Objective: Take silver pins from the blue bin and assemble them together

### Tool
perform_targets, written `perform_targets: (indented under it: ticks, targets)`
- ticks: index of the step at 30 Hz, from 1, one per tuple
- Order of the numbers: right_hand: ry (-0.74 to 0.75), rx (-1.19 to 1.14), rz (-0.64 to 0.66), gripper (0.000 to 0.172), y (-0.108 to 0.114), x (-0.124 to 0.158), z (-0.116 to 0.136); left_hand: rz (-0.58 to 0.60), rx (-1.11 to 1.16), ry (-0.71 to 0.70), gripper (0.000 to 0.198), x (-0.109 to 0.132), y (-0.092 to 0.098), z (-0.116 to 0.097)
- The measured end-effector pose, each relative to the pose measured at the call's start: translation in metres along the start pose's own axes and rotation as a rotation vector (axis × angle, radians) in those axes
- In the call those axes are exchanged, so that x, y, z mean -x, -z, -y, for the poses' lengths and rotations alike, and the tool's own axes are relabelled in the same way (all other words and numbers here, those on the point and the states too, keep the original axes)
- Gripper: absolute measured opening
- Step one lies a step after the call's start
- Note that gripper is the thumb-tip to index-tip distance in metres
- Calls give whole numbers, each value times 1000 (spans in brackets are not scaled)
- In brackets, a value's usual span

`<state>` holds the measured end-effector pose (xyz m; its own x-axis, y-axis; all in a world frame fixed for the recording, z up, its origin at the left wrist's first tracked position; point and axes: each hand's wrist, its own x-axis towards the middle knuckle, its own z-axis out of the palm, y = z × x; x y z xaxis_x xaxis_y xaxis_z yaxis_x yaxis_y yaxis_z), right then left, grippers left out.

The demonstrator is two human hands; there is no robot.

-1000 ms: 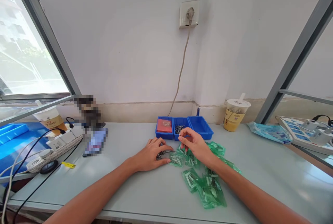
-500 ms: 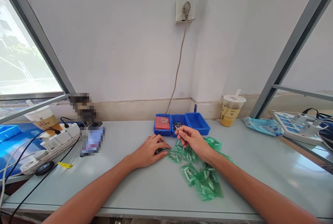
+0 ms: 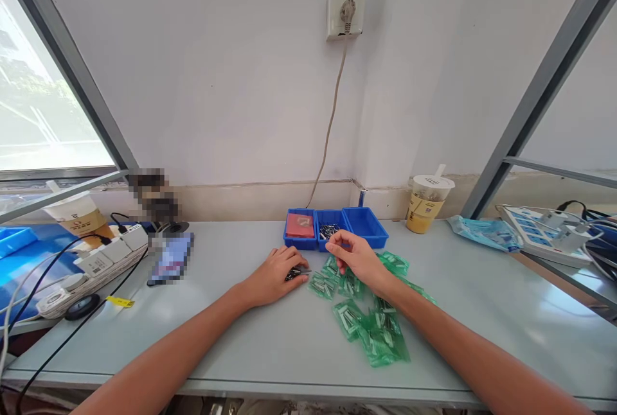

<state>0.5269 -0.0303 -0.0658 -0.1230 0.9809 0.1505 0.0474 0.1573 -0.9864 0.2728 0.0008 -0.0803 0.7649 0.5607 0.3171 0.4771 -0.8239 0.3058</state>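
My left hand (image 3: 282, 275) rests on the tabletop, its fingers and thumb curled around small dark metal pieces (image 3: 294, 272) that look like screws. Over the front of the middle blue bin (image 3: 337, 214), my right hand (image 3: 355, 259) has thumb and forefinger pinched together; whatever is between them is too small to make out. That bin holds a heap of similar metal pieces (image 3: 328, 230). Under and in front of my right hand lie several green plastic bags (image 3: 349, 318) with slim metal pieces inside. My right hand and forearm hide part of them.
A left blue bin (image 3: 288, 235) holds a flat red packet (image 3: 299, 226); a right blue bin (image 3: 366, 225) adjoins the middle one. A drink cup (image 3: 428, 206) and a blue packet (image 3: 484, 234) stand right. Left are a phone (image 3: 171, 257), power strip (image 3: 103, 261) and cables.
The view has shifted slightly. My left fingers show a little more of the metal pieces. My right hand stays by the middle bin, its pinch almost unchanged.
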Motion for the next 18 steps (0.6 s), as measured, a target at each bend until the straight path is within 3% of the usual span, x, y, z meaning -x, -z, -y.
perform_targets:
  ticks: [7, 18]
  targets:
    - [-137, -111, -50, 45, 4, -2, -4, -12, -3, 22, 24, -1, -2, 2]
    - [-192, -191, -188, 42, 7, -5, -2, -4, 10, 25, 16, -2, -4, 2]
